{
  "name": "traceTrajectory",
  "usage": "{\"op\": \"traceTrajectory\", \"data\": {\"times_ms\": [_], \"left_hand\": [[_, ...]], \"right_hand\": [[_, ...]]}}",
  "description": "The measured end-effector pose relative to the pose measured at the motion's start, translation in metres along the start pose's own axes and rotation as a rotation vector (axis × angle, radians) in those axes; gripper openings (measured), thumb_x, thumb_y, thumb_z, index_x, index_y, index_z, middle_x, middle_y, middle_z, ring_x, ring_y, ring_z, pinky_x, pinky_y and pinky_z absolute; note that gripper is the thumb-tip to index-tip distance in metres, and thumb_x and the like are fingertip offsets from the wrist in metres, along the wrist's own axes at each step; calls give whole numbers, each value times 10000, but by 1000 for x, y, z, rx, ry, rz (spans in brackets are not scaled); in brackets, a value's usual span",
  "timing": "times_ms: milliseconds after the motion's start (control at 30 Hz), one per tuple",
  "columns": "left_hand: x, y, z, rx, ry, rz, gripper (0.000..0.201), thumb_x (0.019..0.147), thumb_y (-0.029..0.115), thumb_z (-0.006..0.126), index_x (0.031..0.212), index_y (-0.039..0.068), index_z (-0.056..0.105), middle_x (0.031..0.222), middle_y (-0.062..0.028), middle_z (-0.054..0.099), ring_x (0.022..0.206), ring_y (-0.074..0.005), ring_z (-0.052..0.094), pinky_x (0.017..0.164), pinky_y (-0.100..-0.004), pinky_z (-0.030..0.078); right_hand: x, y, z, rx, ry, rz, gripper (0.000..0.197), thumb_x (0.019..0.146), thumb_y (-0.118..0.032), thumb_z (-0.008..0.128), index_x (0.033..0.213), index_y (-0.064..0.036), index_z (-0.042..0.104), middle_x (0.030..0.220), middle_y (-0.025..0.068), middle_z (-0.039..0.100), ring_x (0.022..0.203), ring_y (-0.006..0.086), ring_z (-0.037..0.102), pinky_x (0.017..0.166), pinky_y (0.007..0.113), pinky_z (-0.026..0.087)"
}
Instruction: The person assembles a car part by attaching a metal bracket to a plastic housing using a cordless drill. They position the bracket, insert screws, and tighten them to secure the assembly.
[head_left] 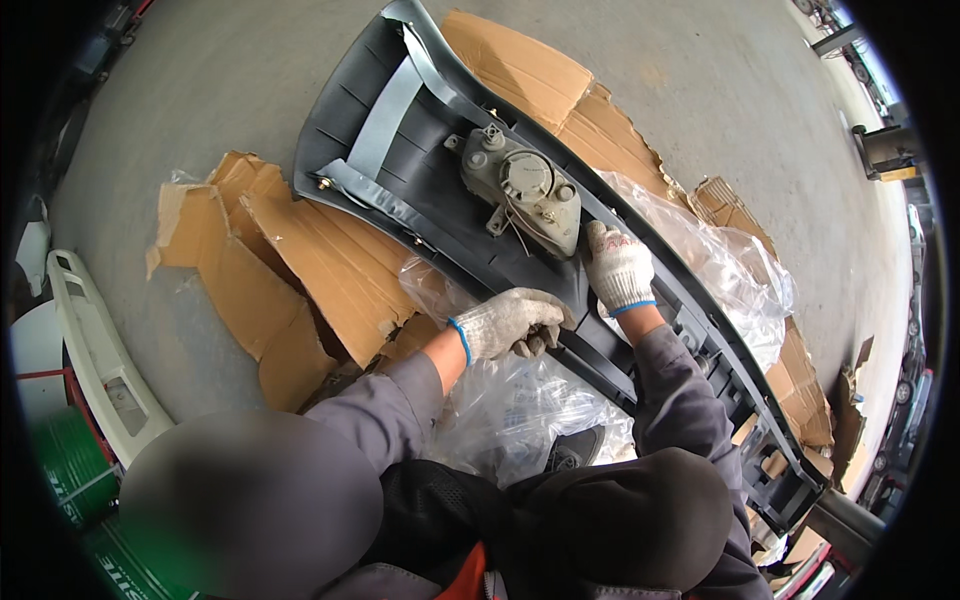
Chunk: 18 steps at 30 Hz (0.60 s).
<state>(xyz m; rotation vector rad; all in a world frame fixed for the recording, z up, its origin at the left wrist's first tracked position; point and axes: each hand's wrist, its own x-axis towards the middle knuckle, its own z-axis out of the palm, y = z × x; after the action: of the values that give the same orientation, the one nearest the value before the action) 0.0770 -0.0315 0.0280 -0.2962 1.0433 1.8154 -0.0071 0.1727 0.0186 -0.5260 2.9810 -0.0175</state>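
A large dark grey car bumper (440, 225) lies with its ribbed inner side up, slanting from the upper left to the lower right. On it rests a dusty headlight (527, 187), its back with round caps and a thin loose wire facing up. My left hand (513, 326), in a worn white knitted glove, is closed, its fingers curled over the bumper's near edge; what they hold, if anything, is hidden. Close to the headlight's lower right end, my right hand (620, 268), gloved alike, has its fingers bent down against the bumper. Its fingertips are out of sight.
Torn cardboard (320, 265) and clear plastic sheeting (535, 400) lie under and around the bumper. My shoe (577, 448) shows near the plastic. At the left stand a pale bumper (105, 360) and green drums (68, 465). A post (885, 150) rises at the right.
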Motion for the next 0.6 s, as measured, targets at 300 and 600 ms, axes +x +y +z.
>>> {"op": "traceTrajectory", "data": {"times_ms": [300,600], "left_hand": [[10,1,4,-74,140,107,247,1038,217,587,1106,20,721,739,17,610,589,-75,506,490,-206,355],[23,-7,22,-117,22,56,248,1038,318,666,906,110,634,694,27,567,517,-66,451,426,-223,291]], "right_hand": [[-10,11,-16,276,362,208,205,914,-251,733,1055,-108,692,886,148,746,830,368,733,729,461,588],[-116,-31,-40,620,254,42,195,799,-132,805,937,-106,670,1022,98,671,913,343,697,752,449,567]]}}
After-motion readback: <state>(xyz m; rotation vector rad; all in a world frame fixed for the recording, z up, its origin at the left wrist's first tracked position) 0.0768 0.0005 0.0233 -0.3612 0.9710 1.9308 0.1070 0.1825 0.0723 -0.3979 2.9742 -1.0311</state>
